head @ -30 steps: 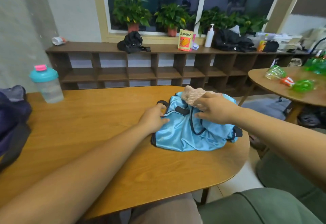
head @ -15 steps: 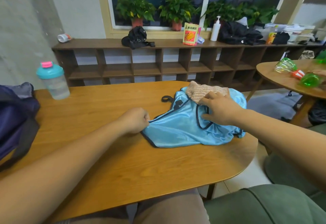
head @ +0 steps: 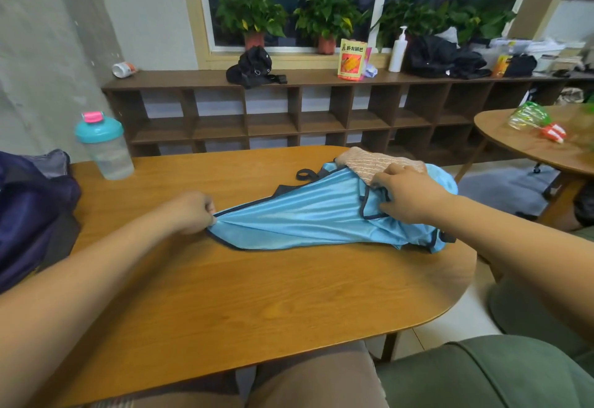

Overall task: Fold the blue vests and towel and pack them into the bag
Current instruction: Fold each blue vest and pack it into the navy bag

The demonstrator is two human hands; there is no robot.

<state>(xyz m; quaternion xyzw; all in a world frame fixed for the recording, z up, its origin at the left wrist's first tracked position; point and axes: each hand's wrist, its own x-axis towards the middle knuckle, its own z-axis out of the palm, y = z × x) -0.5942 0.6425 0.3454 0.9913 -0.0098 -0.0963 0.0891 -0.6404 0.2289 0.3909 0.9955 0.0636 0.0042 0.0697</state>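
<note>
Centrally on the wooden table lies a blue vest, stretched out from a bunched heap at right of centre; the left hand is closed, pinching its left corner, while the right hand grips the heap's dark-edged fabric, touching a beige towel on top. Further out, a dark bag sits at the left edge; a teal-lidded bottle stands just beside it.

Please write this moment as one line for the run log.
left hand: pinching blue vest edge | right hand: pressing pile | towel: on pile | bag: table's left
</note>
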